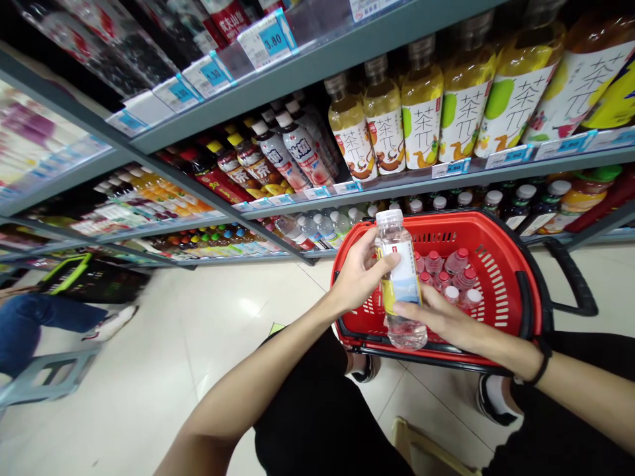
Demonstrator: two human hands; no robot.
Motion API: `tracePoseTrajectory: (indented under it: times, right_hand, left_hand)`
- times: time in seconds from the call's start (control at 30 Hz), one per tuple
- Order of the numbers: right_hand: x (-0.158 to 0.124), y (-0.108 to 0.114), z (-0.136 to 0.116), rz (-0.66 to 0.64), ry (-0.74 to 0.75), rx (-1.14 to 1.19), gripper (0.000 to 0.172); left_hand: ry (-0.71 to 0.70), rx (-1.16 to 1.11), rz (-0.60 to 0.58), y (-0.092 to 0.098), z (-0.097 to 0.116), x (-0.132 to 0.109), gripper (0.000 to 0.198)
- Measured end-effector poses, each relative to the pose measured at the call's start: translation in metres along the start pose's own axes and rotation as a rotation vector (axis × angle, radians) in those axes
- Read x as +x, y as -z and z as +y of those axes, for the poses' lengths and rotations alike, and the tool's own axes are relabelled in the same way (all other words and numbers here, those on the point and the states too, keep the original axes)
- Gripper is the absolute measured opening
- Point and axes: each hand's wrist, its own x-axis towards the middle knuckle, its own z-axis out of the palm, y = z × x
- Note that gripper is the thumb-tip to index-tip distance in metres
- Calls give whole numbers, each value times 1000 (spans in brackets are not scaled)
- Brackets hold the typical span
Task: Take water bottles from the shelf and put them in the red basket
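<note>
Both my hands hold one clear plastic bottle [403, 271] with a white cap and a white, blue and yellow label. It is nearly upright over the near side of a red shopping basket [501, 264]. My left hand [360, 268] grips its upper part, thumb across the label. Lower down, my right hand [441, 317] closes on the bottle from the right, thumb on the front; its other fingers are partly hidden. Inside the basket stand several small bottles [454, 271] with red or white caps, some hidden behind the held bottle.
Ahead are shelves with price tags [451, 167] and rows of tea bottles [421, 112]. The basket's black handle [570, 277] sticks out right. At far left, a person's leg [44, 324] shows beside a grey stool [47, 377] and a black-and-green basket [94, 277]. A beige stool [421, 443] stands below me.
</note>
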Motion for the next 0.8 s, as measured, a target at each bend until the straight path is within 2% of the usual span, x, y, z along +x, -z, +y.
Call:
tracePoseTrajectory:
  times: [0.17, 0.33, 0.6, 0.73, 0.8]
  right_hand:
    - [0, -2, 2, 26, 13, -26, 54]
    - [4, -4, 13, 62, 37, -9, 58]
    - [11, -3, 12, 116, -5, -1, 46]
    - [9, -4, 8, 121, 73, -32, 39]
    - [8, -3, 8, 126, 114, -57, 39]
  left_hand:
    - [-4, 19, -1, 0, 0, 1, 55]
    - [-111, 59, -56, 0, -3, -3, 54]
    - [-320, 222, -104, -1, -6, -7, 53]
    - [-411, 273, -76, 1, -5, -10, 57]
    - [-412, 281, -62, 1, -3, -11, 58]
